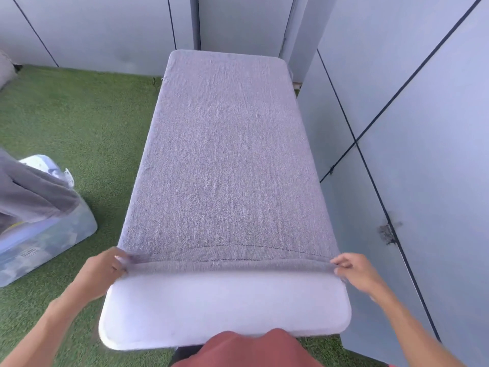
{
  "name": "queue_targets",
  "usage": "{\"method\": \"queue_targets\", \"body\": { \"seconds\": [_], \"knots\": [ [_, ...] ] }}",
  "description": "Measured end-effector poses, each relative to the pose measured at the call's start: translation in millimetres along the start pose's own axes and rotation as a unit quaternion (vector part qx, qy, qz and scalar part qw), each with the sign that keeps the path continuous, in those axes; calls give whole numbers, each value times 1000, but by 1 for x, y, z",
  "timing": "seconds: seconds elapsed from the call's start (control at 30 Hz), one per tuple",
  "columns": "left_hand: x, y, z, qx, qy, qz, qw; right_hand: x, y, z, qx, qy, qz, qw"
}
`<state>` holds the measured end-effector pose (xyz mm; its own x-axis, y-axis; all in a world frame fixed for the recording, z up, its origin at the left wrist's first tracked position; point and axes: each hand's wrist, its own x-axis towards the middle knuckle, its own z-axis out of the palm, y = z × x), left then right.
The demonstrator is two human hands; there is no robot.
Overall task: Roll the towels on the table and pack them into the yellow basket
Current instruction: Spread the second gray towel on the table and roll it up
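Note:
A grey towel lies flat along a narrow white table, covering it from the far end to near the front. Its near edge is folded over into a thin first roll. My left hand pinches the left end of that rolled edge. My right hand pinches the right end. The bare white table top shows in front of the roll. The yellow basket is not in view.
A clear plastic bin stands on the green artificial grass at the left, with another grey towel draped over it. Grey wall panels close in right of the table and behind it.

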<state>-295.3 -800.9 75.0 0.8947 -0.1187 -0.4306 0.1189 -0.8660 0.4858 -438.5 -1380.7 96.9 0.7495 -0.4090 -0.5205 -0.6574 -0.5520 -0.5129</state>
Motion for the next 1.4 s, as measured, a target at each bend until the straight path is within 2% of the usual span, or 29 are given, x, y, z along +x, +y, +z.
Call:
{"method": "queue_targets", "body": {
  "seconds": [0.03,0.1,0.17,0.23,0.3,0.43,0.63,0.73,0.8,0.87,0.97,1.03,1.1,1.17,1.23,1.3,1.4],
  "knots": [
    [4,4,-3,-33,19,-13,999,3,-4,1,33,16,16,999],
    [9,9,-3,-9,70,-4,997,4,-9,9,40,80,17,996],
    [4,11,5,67,124,27,990,-2,-9,22,-47,161,-19,986],
    [-14,13,21,139,169,89,972,-15,-6,35,-169,228,-75,956],
    [-36,15,39,171,196,127,957,-26,4,52,-220,250,-123,935],
    [-45,9,64,183,204,124,954,-30,12,67,-229,246,-168,927],
    [-14,10,48,131,205,100,965,-6,-6,53,-196,226,-142,944],
    [-15,0,42,156,169,127,965,-8,5,48,-225,198,-169,939],
    [-18,-7,31,152,116,144,971,-12,14,41,-244,152,-152,946],
    [-17,-11,16,113,46,113,986,-15,15,28,-246,70,-144,956],
    [-7,-7,2,3,-19,31,999,-13,-1,8,-113,-31,-97,988],
    [3,4,-2,-40,3,3,999,-5,-12,5,-18,-6,-64,998],
    [8,14,-1,-31,52,-8,998,-2,-18,12,6,74,-51,996],
    [2,21,6,44,122,23,991,-4,-15,22,-65,167,-75,981],
    [-15,22,22,136,182,99,969,-13,-8,36,-144,225,-121,956],
    [-35,22,41,174,207,132,954,-24,-2,51,-158,241,-156,945],
    [-46,19,59,196,203,134,950,-26,5,60,-182,210,-181,943]
  ]
}}
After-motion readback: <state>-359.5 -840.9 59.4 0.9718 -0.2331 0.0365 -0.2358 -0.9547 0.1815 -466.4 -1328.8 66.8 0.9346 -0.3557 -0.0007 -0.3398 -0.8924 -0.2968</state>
